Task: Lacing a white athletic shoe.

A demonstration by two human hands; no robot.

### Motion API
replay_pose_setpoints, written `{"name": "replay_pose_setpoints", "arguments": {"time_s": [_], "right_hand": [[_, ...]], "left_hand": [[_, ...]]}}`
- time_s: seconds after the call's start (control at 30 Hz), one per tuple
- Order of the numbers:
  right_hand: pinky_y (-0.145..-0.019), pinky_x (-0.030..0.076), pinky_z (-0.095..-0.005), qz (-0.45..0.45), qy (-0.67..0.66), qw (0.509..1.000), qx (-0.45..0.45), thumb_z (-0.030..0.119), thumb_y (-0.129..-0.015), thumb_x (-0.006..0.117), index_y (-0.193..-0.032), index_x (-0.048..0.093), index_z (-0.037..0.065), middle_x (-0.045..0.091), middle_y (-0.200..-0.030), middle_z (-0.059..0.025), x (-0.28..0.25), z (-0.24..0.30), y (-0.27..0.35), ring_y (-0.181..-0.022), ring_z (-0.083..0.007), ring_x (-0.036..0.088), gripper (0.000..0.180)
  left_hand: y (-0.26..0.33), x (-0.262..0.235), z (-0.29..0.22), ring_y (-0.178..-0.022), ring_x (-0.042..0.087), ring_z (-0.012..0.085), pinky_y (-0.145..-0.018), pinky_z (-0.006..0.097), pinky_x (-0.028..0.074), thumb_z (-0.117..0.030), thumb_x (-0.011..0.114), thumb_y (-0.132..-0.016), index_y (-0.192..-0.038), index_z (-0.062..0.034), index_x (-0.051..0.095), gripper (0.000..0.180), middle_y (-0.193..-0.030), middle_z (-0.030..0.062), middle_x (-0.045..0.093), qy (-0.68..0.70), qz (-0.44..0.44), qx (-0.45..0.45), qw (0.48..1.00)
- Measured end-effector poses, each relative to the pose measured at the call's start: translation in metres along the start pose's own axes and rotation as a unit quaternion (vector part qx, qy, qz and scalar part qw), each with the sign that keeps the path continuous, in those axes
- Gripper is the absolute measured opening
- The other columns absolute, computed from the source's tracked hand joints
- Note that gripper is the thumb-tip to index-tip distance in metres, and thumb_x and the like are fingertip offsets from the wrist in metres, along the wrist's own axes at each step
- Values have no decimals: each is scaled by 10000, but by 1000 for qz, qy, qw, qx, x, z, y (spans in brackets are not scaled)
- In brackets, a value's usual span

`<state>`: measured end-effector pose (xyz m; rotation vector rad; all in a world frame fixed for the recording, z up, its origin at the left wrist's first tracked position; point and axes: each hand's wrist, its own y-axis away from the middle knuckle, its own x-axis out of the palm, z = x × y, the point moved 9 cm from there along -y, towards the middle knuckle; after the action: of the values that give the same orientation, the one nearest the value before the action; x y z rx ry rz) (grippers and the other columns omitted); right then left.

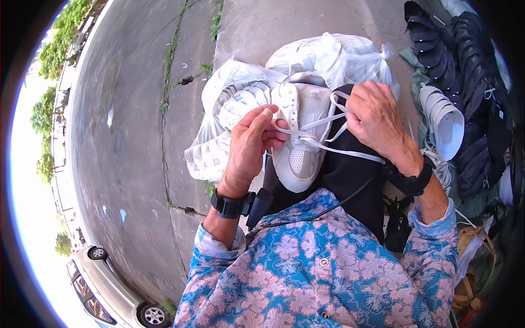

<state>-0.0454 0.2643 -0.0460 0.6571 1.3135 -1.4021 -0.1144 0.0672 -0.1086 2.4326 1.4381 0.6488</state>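
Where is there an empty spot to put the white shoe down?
The bare concrete pavement, left of the clear plastic bags of shoes, is open, with only weedy cracks. A smaller bare strip lies above the bags. The right side is crowded: a loose white shoe and rows of dark shoes. Both hands hold the laced shoe.

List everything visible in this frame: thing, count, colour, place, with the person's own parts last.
shoe: one, white, centre, on the lap, between both hands
lace: one, white, pulled across the shoe to both hands
bags: two or more, clear plastic, holding white shoes, behind the shoe
dark shoes: a stack, navy, upper right
pale shoe: one, white, right, beside the dark stack
pavement: grey, cracked, left
car: one, silver, lower left
shirt: blue with pink flowers, bottom
wristbands: two, black, one on each wrist
left hand: pinching the lace
right hand: holding the lace
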Motion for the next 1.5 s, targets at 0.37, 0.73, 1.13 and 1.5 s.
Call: {"name": "replay_pose_setpoints", "arguments": {"time_s": [0.37, 0.73, 1.13, 1.5], "right_hand": [[-697, 435, -420, -58, 79, 989, 114, 29, -722, 612, -774, 525, 44, 521, -798, -91, -16, -77, 44, -796, -291, 539, 102], [-788, 388, -368, -6, -178, 983, 41, 135, -768, 709, -772, 612, 70, 561, -833, -46, -5, 5, 14, -850, -227, 550, 117], [-794, 366, -369, 9, -147, 989, -21, 134, -726, 741, -766, 630, 70, 563, -825, -50, 22, 52, 7, -853, -205, 548, 134], [-761, 383, -370, -6, -56, 998, -21, 95, -691, 725, -776, 614, 69, 564, -813, -57, 11, 49, 3, -805, -209, 552, 143]], "left_hand": [[5, 28, -20, -803, 589, 82, -690, 222, 485, -11, 629, -902, -1028, -34, 677, 137, -946, 12, 632, -276, 94, 211, 933], [8, 62, -43, -761, 610, 164, -660, 279, 498, -13, 672, -853, -961, -64, 702, 123, -863, 54, 599, -500, 162, 248, 813], [8, 66, -42, -726, 612, 193, -633, 300, 502, -28, 650, -869, -956, -25, 630, 89, -862, 81, 584, -529, 162, 289, 781], [10, 62, -40, -661, 606, 213, -588, 322, 498, -8, 674, -802, -938, -23, 627, 144, -787, 89, 555, -472, 142, 261, 830]]}}
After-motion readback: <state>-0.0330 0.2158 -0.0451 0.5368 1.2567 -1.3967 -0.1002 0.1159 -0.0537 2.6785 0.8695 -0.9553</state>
